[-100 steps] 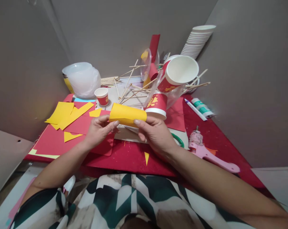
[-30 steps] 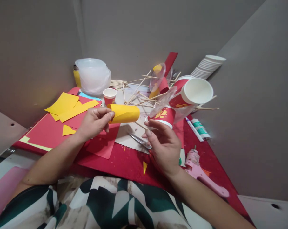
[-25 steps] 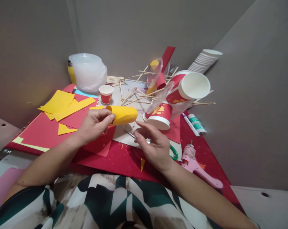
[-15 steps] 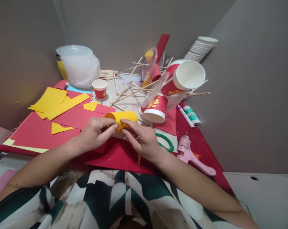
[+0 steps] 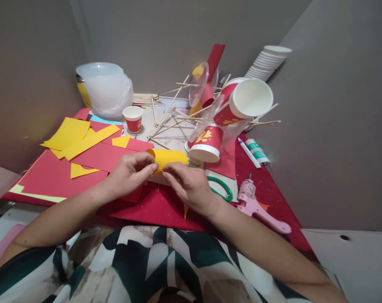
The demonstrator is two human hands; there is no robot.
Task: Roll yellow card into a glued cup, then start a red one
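One yellow paper tube [image 5: 172,157] is held above the front of the desk [image 5: 140,214]. The fingers of the left hand [image 5: 127,174] pinch its left end; those of the right hand [image 5: 191,187] grip its near edge. One small cup [image 5: 133,122] stands beyond; one marker [image 5: 249,153] and one glue gun [image 5: 254,208] lie off to the right.

Patterned garment [image 5: 165,265] fills near edge of scene, printed in dark green, white and streaky beige-brown. Large angular blocks, pointed wedges and slanted bands, some edges curved; narrow pale upright stripe near middle. Beige-brown patches blotchy, like weathered wood. Sleeve [image 5: 36,256] at near left in matching print, mostly dark green at top, ending near elbow. Left forearm [image 5: 80,208], right forearm [image 5: 254,242], left hand [image 5: 130,171] and right hand [image 5: 191,186] all bare.
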